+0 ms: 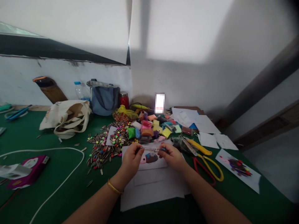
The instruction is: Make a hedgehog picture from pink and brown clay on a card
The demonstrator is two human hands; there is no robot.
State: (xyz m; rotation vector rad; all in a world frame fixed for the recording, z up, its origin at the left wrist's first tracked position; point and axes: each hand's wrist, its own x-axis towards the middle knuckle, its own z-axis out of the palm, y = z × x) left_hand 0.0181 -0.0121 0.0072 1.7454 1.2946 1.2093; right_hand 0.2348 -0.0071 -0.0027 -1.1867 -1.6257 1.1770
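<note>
My left hand [133, 155] and my right hand [171, 155] face each other above white paper, fingers pinched. Between them stretches a thin, clear-looking plastic packet [150, 149], with something dark bluish by the right fingertips; its contents are too small to tell. Just below lies a white card [153, 165] bearing a pink and brown clay figure [150, 158] with a blue patch. Beneath the card are larger white sheets [151, 196]. A gold bracelet [114, 187] circles my left wrist.
Sunflower seeds [100, 154] and coloured balls spread at left, beside colourful clay packets [147, 130]. Scissors with red and yellow handles [213, 169] and a yellow utility knife [199, 147] lie right, near a finished-looking hedgehog card [240, 169]. A white cable [70, 175] curves across the left.
</note>
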